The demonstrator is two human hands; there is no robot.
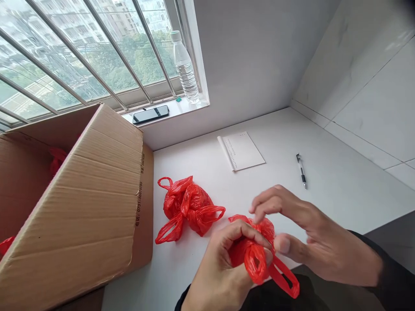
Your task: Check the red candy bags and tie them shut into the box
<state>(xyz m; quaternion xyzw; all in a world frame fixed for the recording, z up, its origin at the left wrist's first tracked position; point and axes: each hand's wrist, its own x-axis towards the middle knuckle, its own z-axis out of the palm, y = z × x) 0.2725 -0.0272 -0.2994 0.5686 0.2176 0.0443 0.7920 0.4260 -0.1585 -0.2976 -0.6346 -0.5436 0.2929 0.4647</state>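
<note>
A knotted red bag (199,203) is sitting on the table (275,142), left of both hands; next, the left hand (225,263) is clutching another red bag (250,261) near its looped end — fingers curling over it — while the right hand (324,246) is hovering just to the right, released, thumb and fingers spreading; whether the thumb is touching plastic I can't tell.

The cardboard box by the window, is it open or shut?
Open: you can see into the cardboard box, where bits of red plastic show inside.
</note>
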